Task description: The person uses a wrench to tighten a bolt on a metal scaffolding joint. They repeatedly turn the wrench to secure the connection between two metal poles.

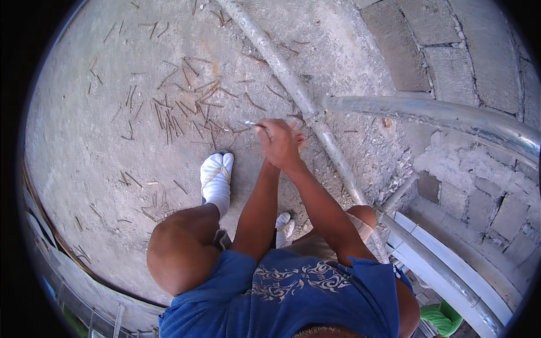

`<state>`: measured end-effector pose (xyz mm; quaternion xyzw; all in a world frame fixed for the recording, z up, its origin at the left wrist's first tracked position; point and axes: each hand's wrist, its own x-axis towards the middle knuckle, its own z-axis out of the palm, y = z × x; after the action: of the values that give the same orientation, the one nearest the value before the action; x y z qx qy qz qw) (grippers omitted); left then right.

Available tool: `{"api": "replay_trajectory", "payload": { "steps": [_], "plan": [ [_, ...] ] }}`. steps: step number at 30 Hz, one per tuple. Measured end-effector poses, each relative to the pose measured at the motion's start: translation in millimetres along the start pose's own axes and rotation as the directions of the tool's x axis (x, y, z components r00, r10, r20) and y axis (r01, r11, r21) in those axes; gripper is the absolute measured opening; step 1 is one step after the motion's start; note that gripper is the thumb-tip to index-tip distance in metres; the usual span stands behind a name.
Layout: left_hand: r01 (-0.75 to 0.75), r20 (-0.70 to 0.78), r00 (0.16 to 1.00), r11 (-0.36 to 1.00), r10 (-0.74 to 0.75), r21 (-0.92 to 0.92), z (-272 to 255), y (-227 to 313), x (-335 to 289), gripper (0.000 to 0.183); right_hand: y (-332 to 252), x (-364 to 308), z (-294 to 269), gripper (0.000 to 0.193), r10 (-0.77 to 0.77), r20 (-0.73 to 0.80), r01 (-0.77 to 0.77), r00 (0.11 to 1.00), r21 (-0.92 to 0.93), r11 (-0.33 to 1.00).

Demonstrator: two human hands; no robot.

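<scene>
Protruding leftward: slim, shiny metal piece (248,122), above concrete floor (63,158).
Right hand (282,145): fingers clamped on its end; left hand (300,138): beneath, mostly hidden, finger state cannot be told. Around: short rusty rods (169,125); metal pipe (285,73).

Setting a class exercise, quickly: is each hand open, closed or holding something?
Left hand: mostly hidden, cannot tell.
Right hand: closed, apparently on a shiny metal piece.

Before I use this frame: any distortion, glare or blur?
Head view: fisheye bends the upper-right pipe, corners black; head view: pale glare near that pipe's right end; head view: overlapping hands look slightly soft, perhaps motion blur.
</scene>
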<state>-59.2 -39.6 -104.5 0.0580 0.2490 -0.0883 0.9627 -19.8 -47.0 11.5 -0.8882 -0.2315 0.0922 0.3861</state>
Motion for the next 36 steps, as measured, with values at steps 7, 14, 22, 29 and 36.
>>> {"api": "replay_trajectory", "payload": {
  "steps": [7,14,22,29,36],
  "plan": [
    [0.058,-0.054,0.997,0.996,-0.054,0.073,-2,32,-15,0.033,34,-69,-96,0.018,0.54,0.014,-0.465,0.841,0.529,0.71],
    [0.019,-0.201,0.978,0.928,0.06,0.373,34,25,-1,0.036,63,-124,-119,0.027,0.655,0.344,-0.703,0.673,0.574,0.42],
    [-0.105,-0.239,0.95,0.923,0.204,0.371,53,-4,7,0.036,74,-139,-95,0.031,0.468,0.031,-0.459,0.883,-0.146,0.876],
    [-0.166,-0.151,0.951,0.858,0.27,0.486,64,-14,7,0.043,86,-145,-94,0.029,0.389,-0.116,-0.406,0.914,-0.236,0.883],
    [-0.161,-0.253,0.913,0.853,0.32,0.497,69,-25,11,0.04,103,-144,-99,0.021,0.374,-0.131,-0.397,0.918,-0.318,0.861]
  ]
}}
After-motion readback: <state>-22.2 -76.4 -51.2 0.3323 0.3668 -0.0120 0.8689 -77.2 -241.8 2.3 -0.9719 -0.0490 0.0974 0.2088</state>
